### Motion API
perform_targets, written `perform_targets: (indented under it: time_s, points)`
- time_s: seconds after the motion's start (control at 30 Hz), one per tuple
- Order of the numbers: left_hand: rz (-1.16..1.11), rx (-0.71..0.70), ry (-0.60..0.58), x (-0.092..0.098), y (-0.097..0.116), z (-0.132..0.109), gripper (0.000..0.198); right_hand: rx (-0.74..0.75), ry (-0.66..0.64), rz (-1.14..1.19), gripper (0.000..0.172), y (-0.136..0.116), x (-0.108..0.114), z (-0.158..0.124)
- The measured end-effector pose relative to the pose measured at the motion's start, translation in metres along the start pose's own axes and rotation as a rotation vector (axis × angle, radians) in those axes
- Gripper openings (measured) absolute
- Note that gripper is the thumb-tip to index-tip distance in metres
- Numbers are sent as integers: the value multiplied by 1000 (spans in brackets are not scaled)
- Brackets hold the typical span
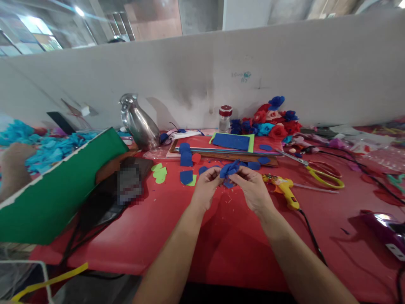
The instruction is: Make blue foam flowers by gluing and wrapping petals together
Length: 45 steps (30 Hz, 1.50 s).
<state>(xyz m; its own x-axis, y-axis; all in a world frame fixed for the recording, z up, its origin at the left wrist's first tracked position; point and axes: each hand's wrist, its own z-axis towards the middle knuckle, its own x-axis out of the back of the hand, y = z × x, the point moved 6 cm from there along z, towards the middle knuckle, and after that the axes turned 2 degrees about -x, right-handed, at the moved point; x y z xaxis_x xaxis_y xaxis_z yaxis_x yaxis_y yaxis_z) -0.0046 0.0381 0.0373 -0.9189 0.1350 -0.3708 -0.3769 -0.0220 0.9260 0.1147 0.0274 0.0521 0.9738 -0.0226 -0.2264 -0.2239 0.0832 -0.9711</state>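
Both my hands meet over the middle of the red table (228, 236). My left hand (206, 185) and my right hand (251, 188) pinch a small blue foam flower (229, 169) between their fingertips, held just above the table. Loose blue foam petals (186, 159) and light green leaf shapes (160, 173) lie to the left of my left hand. A yellow glue gun (284, 188) rests just right of my right hand, its black cord trailing toward me.
Yellow-handled scissors (322, 173) lie to the right. Finished red and blue foam flowers (272, 120) are piled by the white partition, near a glass jar (225, 119) and a steel jug (141, 122). A green board (60, 190) slants at left; a purple device (387, 230) sits at right.
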Motion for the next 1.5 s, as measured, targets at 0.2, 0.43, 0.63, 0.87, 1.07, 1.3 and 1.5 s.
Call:
perform_targets:
  time_s: [0.2,0.43,0.63,0.87,1.07,1.3,1.5]
  points:
    - [71,-39,-31,0,3,1,27,-18,-28,0,13,-1,0,0]
    - [77,-42,-28,1,5,-1,27,-69,-28,123,8,5,4,0]
    - [114,-32,-61,-1,6,-3,30,-196,24,307,19,11,7,3]
    - [141,8,-147,-5,4,-3,31,-379,-17,353,28,11,4,2]
    - [168,40,-179,-6,5,-3,23,-348,25,349,16,13,9,3]
    - [190,47,-166,-2,3,-1,21,-184,78,310,15,3,13,3]
    - [169,39,-96,2,2,0,25,-72,94,323,15,-7,17,3]
